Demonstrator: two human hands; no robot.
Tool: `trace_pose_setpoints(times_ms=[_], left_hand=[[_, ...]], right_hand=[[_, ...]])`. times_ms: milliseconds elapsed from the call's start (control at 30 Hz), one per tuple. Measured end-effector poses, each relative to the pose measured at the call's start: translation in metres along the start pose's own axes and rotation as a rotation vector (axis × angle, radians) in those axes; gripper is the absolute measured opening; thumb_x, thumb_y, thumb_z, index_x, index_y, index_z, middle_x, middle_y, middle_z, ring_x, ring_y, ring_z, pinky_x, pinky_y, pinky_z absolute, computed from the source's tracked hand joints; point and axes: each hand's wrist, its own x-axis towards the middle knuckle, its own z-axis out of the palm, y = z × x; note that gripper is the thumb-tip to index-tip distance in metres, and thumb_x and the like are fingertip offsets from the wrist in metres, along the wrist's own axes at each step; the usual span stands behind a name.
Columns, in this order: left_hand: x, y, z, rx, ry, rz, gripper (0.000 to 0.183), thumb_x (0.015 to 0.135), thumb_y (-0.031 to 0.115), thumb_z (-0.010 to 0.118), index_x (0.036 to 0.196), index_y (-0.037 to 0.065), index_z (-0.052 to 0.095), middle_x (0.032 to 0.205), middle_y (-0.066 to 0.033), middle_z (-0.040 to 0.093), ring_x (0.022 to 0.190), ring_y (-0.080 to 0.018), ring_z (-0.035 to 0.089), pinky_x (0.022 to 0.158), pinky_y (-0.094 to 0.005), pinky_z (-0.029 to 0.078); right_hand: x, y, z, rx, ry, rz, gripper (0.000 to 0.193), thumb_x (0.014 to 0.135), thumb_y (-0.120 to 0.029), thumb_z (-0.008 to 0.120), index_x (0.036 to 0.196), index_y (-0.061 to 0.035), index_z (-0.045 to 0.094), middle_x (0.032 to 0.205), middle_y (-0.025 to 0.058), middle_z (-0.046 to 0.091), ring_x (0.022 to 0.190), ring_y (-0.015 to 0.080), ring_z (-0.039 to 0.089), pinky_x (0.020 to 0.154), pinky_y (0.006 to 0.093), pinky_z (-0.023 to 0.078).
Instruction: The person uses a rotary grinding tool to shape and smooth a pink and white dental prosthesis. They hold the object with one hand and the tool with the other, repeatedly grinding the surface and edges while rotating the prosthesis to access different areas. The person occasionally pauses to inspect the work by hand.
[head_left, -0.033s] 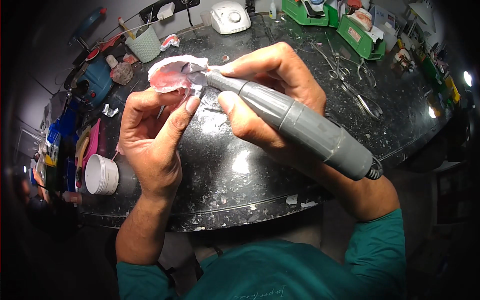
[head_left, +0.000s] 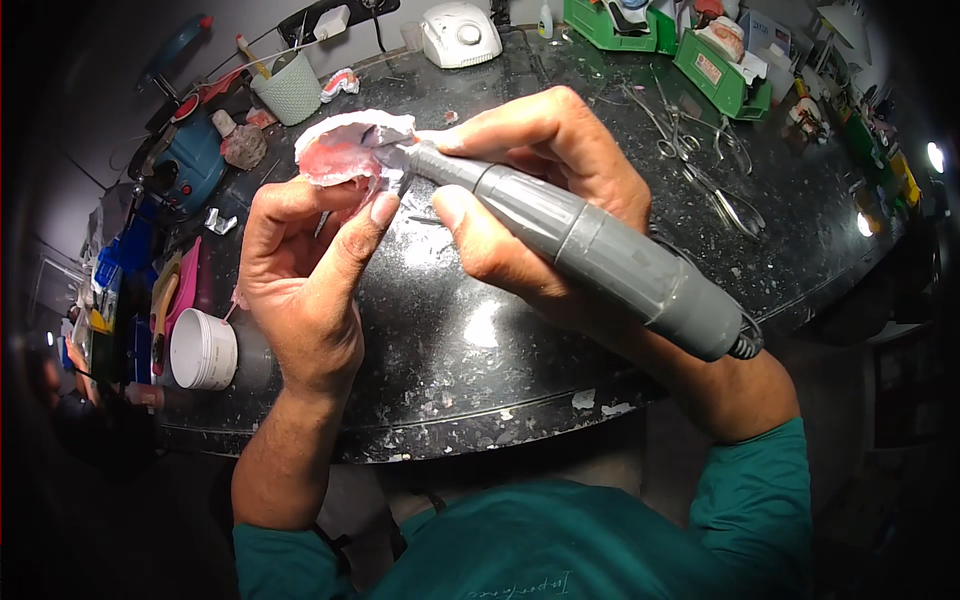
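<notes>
My left hand (head_left: 310,270) is closed, pinching a pink and white denture piece (head_left: 335,155) from below with thumb and fingers. The piece has a ragged, powdery white rim and a pink inner face. My right hand (head_left: 545,190) wraps round a grey rotary handpiece (head_left: 580,235), which slants from lower right to upper left. Its narrow nose meets or nearly meets the right side of the denture piece; the bit itself I cannot make out. A thin dark pointed tip (head_left: 425,218) shows beside my right thumb. Both hands are raised over the black worktop (head_left: 440,350).
An open white tub (head_left: 204,350) stands left of my left wrist. Further back are a cup of tools (head_left: 288,88), a blue device (head_left: 190,165) and a white control box (head_left: 461,36). Green bins (head_left: 720,75) and metal scissor-like tools (head_left: 690,155) lie at right.
The handpiece has shifted very slightly left, its nose closer in against the denture piece. My left hand looks almost unmoved.
</notes>
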Motion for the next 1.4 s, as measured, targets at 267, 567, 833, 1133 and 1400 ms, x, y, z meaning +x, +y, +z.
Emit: trace_pose_setpoints(times_ms=[267, 567, 833, 1133, 1400], left_hand=[[0.0008, 0.0003, 0.0004, -0.014, -0.001, -0.002, 0.024, 0.084, -0.013, 0.071, 0.099, 0.001, 0.059, 0.106, -0.0110, 0.068, 0.103, -0.0159, 0.066, 0.094, -0.0306, 0.055], [0.0001, 0.0020, 0.0022, 0.021, -0.002, -0.005, 0.023, 0.083, -0.013, 0.072, 0.098, 0.000, 0.060, 0.108, -0.0108, 0.067, 0.104, -0.0160, 0.065, 0.096, -0.0321, 0.053], [-0.0008, 0.0027, 0.0026, 0.018, 0.000, -0.022, 0.022, 0.084, -0.012, 0.072, 0.098, 0.001, 0.060, 0.105, -0.0098, 0.067, 0.103, -0.0151, 0.065, 0.094, -0.0304, 0.054], [0.0008, 0.0020, 0.0022, 0.003, 0.007, -0.026, 0.023, 0.084, -0.011, 0.072, 0.098, 0.001, 0.059, 0.102, -0.0090, 0.067, 0.101, -0.0145, 0.065, 0.093, -0.0295, 0.054], [0.0006, 0.0025, 0.0026, 0.010, 0.018, -0.036, 0.023, 0.084, -0.011, 0.072, 0.096, 0.003, 0.058, 0.100, -0.0077, 0.068, 0.098, -0.0141, 0.065, 0.092, -0.0293, 0.053]], right_hand=[[0.0020, 0.0006, 0.0014, 0.038, 0.013, -0.006, 0.036, 0.072, -0.018, 0.083, 0.102, -0.0058, 0.067, 0.090, 0.0060, 0.070, 0.082, 0.0149, 0.071, 0.075, 0.0280, 0.056], [0.0025, -0.0012, -0.0012, 0.003, 0.000, 0.043, 0.038, 0.072, -0.020, 0.083, 0.103, -0.0055, 0.067, 0.090, 0.0052, 0.070, 0.084, 0.0148, 0.071, 0.077, 0.0284, 0.057], [0.0016, -0.0034, -0.0035, 0.021, -0.024, 0.086, 0.036, 0.075, -0.023, 0.082, 0.102, -0.0049, 0.066, 0.090, 0.0062, 0.071, 0.084, 0.0142, 0.071, 0.077, 0.0284, 0.057], [0.0034, -0.0020, -0.0021, 0.063, -0.006, 0.018, 0.033, 0.078, -0.017, 0.081, 0.101, -0.0036, 0.063, 0.090, 0.0066, 0.070, 0.084, 0.0124, 0.070, 0.077, 0.0280, 0.056], [0.0034, -0.0007, -0.0042, 0.042, -0.031, 0.022, 0.034, 0.079, -0.020, 0.081, 0.105, -0.0043, 0.065, 0.090, 0.0064, 0.070, 0.085, 0.0130, 0.070, 0.077, 0.0281, 0.056]])
